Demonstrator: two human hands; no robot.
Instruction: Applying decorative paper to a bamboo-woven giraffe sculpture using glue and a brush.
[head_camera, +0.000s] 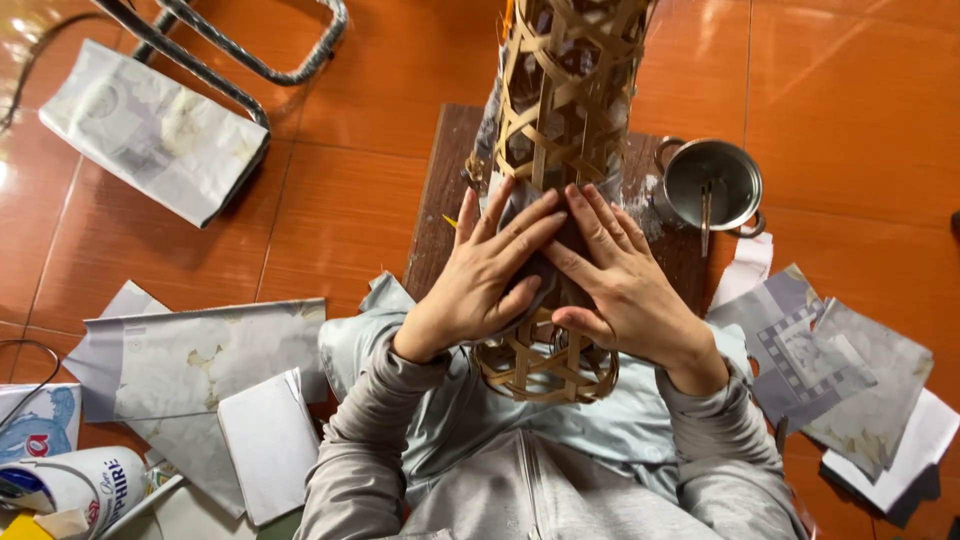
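On the wooden board (440, 200), the metal pot (712, 180) holds a brush. Left hand (490, 270) and right hand (615, 275) press flat, side by side, on the bamboo frame (565, 90)'s grey paper patch (545, 265). Paper sheets (200, 350) surround.

Both arms reach forward in grey sleeves, wrists bent inward. The left hand (490, 270) and right hand (612, 275) lie flat, fingers spread and pressing down, their fingertips overlapping.

Person: grey long-sleeve top w/ ribbed cuffs at wrists, centre seam/zip down front, pale blue cloth over lap; both hands (480, 270) (620, 280) bare, no rings, nails short
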